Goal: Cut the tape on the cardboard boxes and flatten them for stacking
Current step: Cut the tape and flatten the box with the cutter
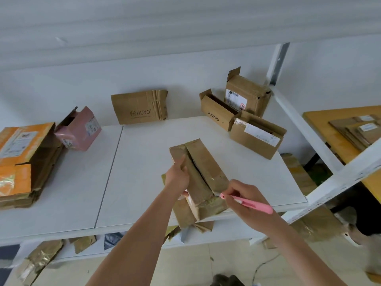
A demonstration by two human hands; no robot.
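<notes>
A taped cardboard box (203, 178) sits at the white desk's (144, 182) near edge, its near end overhanging slightly, long axis running from near right to far left. Bare desk surrounds it. The left hand (178, 174) grips its left side; the right hand (245, 198) pinches a pink cutter (247, 203), tip at the near taped end.

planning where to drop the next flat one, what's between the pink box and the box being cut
Only bare white table top lies between the pink box and the taped box, as the head view shows.
</notes>
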